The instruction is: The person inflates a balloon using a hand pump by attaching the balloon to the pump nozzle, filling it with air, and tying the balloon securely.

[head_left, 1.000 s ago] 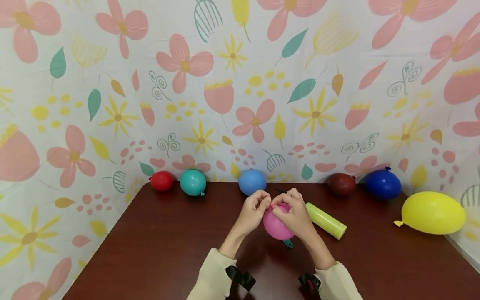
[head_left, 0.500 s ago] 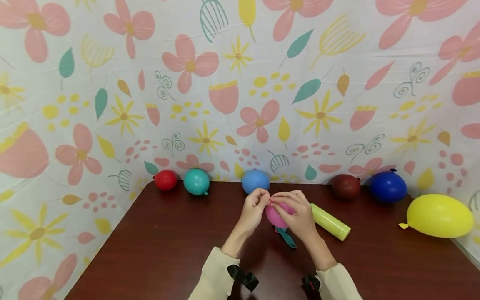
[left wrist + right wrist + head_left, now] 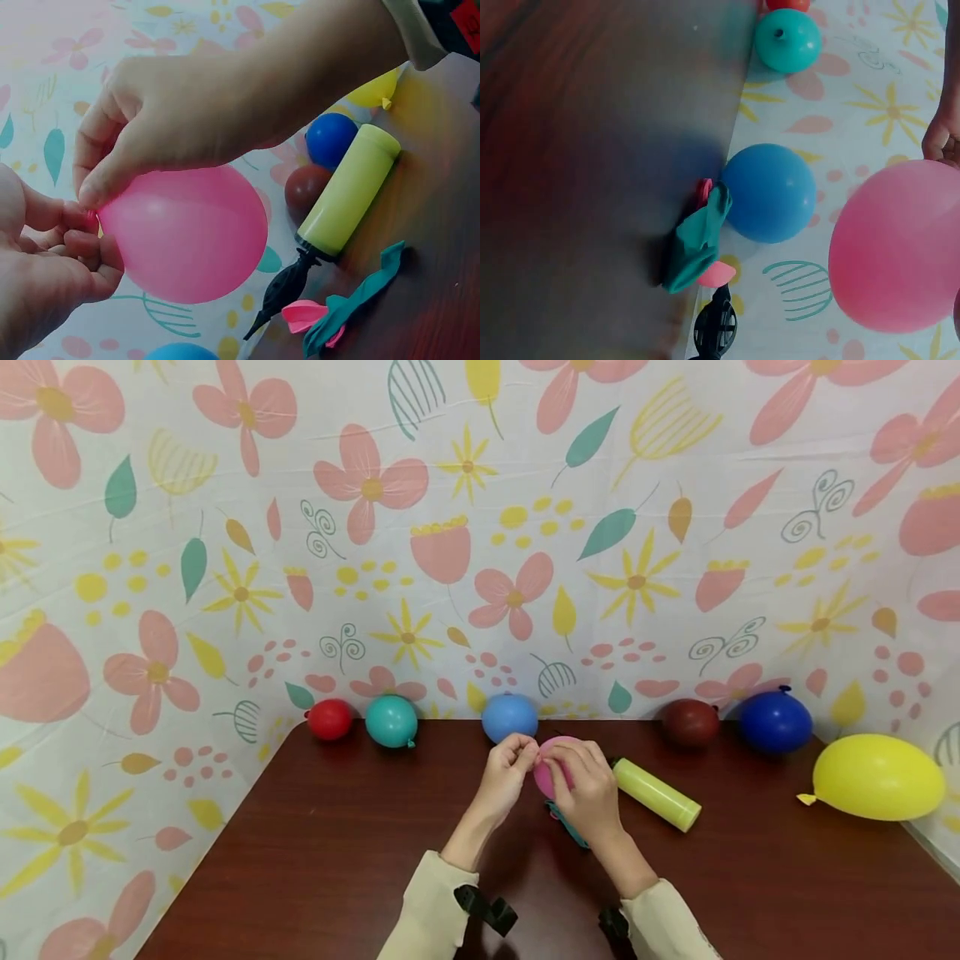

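An inflated pink balloon (image 3: pixel 195 236) hangs above the table between both hands. My left hand (image 3: pixel 504 777) pinches its neck between thumb and fingers. My right hand (image 3: pixel 591 789) pinches the neck right beside the left fingertips, partly covering the balloon in the head view. The left wrist view shows both sets of fingertips meeting at the neck; whether there is a knot is hidden. Below lie a limp teal balloon (image 3: pixel 360 296) and a limp pink balloon (image 3: pixel 304 315). A yellow-green hand pump (image 3: pixel 656 793) with a black nozzle (image 3: pixel 281 292) lies to the right.
Along the dark wooden table's (image 3: pixel 300 860) back edge sit inflated red (image 3: pixel 329 720), teal (image 3: pixel 392 721), light blue (image 3: pixel 510 718), brown (image 3: pixel 690 723) and dark blue (image 3: pixel 776 721) balloons. A large yellow balloon (image 3: pixel 877 777) is at the right. Behind hangs a flowered cloth (image 3: pixel 450 568).
The pink balloon has shifted slightly upward and away, uncovering the limp teal balloon. My right fingers have moved at the neck, while my left hand keeps its pinch.
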